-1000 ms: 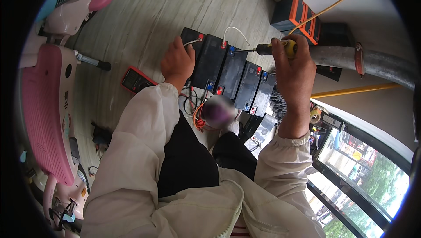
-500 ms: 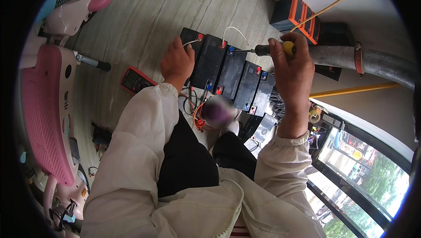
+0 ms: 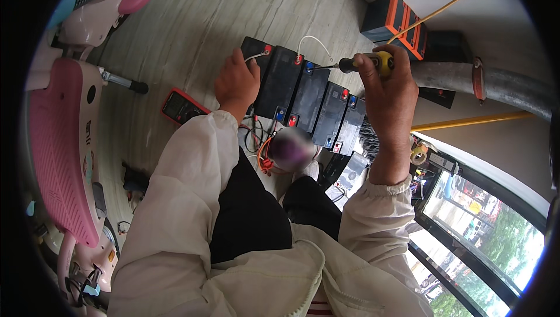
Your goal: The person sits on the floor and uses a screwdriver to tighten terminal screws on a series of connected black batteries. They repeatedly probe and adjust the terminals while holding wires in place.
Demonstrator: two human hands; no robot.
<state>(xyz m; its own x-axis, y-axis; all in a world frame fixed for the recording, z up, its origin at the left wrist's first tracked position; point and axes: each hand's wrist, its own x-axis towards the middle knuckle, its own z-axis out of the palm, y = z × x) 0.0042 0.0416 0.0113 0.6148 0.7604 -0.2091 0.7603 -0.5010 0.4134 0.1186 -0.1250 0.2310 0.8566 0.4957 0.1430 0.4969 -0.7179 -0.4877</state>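
Observation:
Several black batteries (image 3: 282,86) lie side by side on the floor, with red and blue terminals at their ends. My right hand (image 3: 389,98) is closed round the black-and-yellow handle of a screwdriver (image 3: 346,65). Its thin shaft points left, with the tip at a blue terminal (image 3: 310,66) on the third battery from the left. Beside the leftmost battery, my left hand (image 3: 236,86) pinches a short white wire (image 3: 254,56) that runs to that battery's red terminal. Another white wire (image 3: 315,37) arcs up from the second battery's red terminal, its far end loose near the screwdriver.
A red-and-black multimeter (image 3: 182,107) lies left of the batteries. Red and black leads and an orange cable (image 3: 263,152) lie near my feet. Black-and-orange boxes (image 3: 389,22) stand at the far right, near a grey pipe (image 3: 443,76). A pink scooter (image 3: 64,142) stands at left.
The screwdriver handle has turned in my right hand and shows more yellow. Its tip stays at the blue terminal. My left hand holds nearly the same place.

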